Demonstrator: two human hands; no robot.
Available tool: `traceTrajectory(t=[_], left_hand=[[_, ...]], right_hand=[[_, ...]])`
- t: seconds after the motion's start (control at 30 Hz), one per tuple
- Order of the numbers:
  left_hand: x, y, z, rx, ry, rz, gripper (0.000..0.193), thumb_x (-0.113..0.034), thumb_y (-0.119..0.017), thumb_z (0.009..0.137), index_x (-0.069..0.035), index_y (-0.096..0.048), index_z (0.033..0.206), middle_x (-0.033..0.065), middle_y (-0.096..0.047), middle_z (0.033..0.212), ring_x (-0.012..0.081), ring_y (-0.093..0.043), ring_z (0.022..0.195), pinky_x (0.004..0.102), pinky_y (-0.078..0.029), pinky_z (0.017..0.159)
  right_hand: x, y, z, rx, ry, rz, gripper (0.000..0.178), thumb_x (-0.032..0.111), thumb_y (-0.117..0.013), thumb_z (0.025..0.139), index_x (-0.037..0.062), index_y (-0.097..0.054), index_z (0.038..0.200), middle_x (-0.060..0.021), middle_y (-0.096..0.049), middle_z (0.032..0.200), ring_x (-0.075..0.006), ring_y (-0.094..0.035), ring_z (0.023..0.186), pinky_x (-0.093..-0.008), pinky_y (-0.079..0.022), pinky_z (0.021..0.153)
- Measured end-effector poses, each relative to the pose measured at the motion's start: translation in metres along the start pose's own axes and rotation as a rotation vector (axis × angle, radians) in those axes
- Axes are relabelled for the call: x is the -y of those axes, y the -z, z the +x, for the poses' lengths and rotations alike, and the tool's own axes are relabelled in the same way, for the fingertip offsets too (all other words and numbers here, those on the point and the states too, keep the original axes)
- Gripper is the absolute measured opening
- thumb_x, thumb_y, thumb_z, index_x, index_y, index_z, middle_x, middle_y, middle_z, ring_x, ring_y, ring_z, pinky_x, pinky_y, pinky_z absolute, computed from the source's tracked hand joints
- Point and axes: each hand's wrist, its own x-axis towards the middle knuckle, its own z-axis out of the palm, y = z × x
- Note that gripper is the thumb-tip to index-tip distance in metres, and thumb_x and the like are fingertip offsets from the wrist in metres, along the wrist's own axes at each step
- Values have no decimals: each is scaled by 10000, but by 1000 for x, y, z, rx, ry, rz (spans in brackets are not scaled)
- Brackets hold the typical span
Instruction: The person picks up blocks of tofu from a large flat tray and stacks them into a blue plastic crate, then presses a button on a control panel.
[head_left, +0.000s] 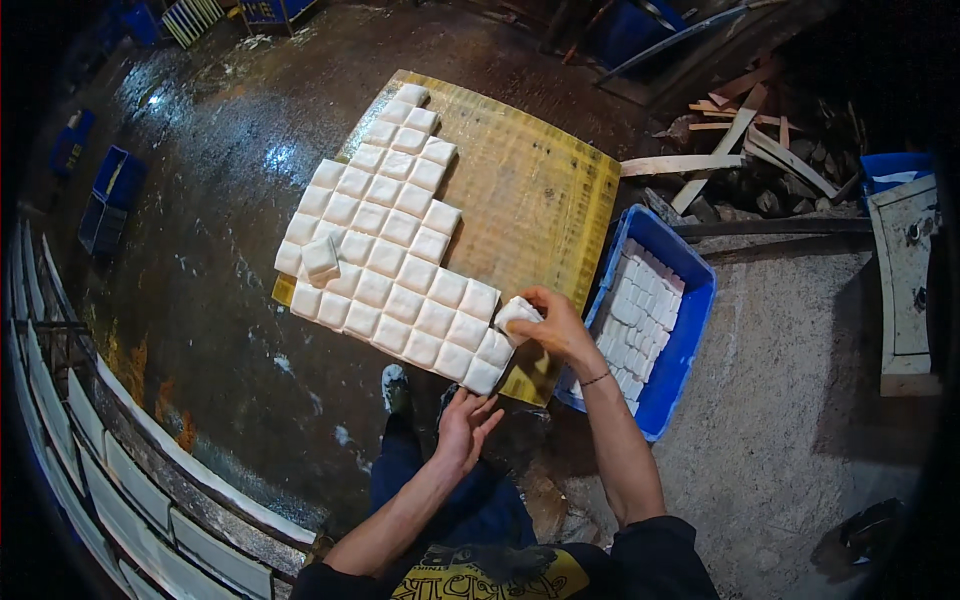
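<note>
Right hand [555, 325] pinches a white block [517, 313] at the board's [540, 200] near right edge beside the laid rows; left hand [465, 425] spread, empty, just below.

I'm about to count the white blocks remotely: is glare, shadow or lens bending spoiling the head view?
Head view: the white square blocks on the yellow wooden board are evenly lit and sharp; glare only on the wet dark floor; board edges bow from fisheye; corners are black; the right hand shades the board's near corner.
</note>
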Motion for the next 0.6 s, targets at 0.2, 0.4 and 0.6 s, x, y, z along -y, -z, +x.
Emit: traceTrajectory(t=[0.2, 0.4, 0.6], left_hand=[[1, 0, -2, -12, 6, -24, 513, -121, -498, 911, -74, -362, 1404, 57, -429, 1385, 256, -448, 1252, 445, -392, 1046], [4, -7, -3, -49, 14, -102, 516, -71, -486, 875, -69, -386, 1381, 55, -463, 1321, 249, -465, 1204, 443, -382, 1059], [3, -7, 0, -18, -11, -173, 419, 4, -483, 757, -63, -486, 1171, 3, -509, 969, 153, -484, 857, 352, -419, 901]], right_hand=[[15, -14, -27, 176, 25, 5, 466, 156, -777, 712, -1, -590, 1109, -115, -639, 1066, -204, -616, 991, -319, -489, 868], [-9, -28, -34, -32, 311, -665, 673, 297, -683, 826, -60, -420, 1332, -278, -377, 1407, -376, -372, 1325, -416, -326, 1093], [6, -65, -61, 48, 220, -496, 682, 265, -624, 831, -81, -370, 1361, -299, -427, 1359, -409, -378, 1306, -440, -298, 1101]])
